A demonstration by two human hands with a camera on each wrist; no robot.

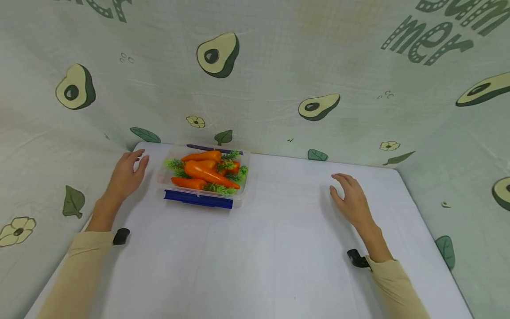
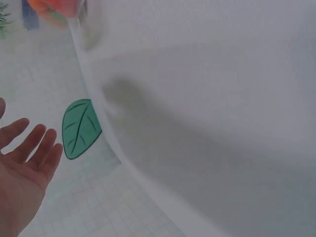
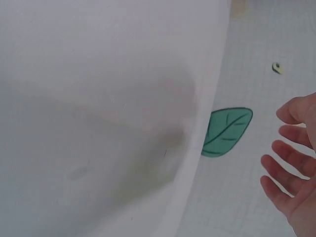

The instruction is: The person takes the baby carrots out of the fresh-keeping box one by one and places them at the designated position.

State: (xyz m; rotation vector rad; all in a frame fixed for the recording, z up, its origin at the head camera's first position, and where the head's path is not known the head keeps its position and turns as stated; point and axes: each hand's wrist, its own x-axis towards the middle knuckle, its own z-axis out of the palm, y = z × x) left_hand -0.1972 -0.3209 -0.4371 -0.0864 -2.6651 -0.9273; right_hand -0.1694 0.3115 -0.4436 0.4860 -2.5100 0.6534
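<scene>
A clear plastic food container [image 1: 244, 195] with dark blue side clips stands at the back left of the white table. Several orange toy carrots [image 1: 209, 173] with green leafy tops lie inside it. To the left of the container, my left hand [image 1: 126, 173] hovers over the table with relaxed fingers and holds nothing. My right hand [image 1: 352, 199] hangs over the right part of the table, well apart from the container, its fingers loosely bent around nothing. In the left wrist view a bit of orange carrot [image 2: 59, 7] shows at the top edge.
The white table [image 1: 275, 248] meets a pale cloth backdrop [image 1: 263, 79] printed with avocados, leaves and flowers, which also rises on both sides. Black wrist cameras [image 1: 121, 236] sit on both cuffs.
</scene>
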